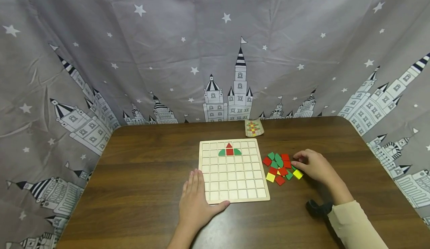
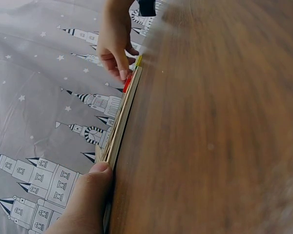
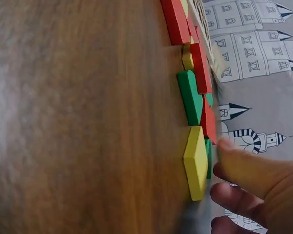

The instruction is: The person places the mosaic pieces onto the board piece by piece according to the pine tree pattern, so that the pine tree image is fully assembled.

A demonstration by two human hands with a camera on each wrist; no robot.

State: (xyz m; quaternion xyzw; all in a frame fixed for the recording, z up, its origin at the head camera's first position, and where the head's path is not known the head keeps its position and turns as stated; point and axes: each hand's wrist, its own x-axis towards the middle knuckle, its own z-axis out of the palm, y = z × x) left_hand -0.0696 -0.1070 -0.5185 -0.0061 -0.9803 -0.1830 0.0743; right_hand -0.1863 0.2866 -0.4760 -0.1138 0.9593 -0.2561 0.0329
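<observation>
A pale wooden grid board (image 1: 237,171) lies on the table, with a red triangle tile (image 1: 229,146), a red square tile (image 1: 229,152) and two green quarter-round tiles (image 1: 237,152) in its upper cells. My left hand (image 1: 195,200) rests at the board's lower left corner, fingers straight along the left side, thumb (image 2: 101,168) on the near edge. Right of the board is a loose pile of red, green and yellow tiles (image 1: 280,181). Over its right side hovers my right hand (image 1: 314,165), fingers loosely bent, beside a yellow tile (image 3: 196,161); no tile shows between the fingers.
A small pattern card (image 1: 254,128) with a coloured design stands at the back of the brown table (image 1: 147,174), behind the board. A grey curtain (image 1: 168,36) printed with castles and stars hangs behind. A black strap (image 1: 317,208) is at the right wrist.
</observation>
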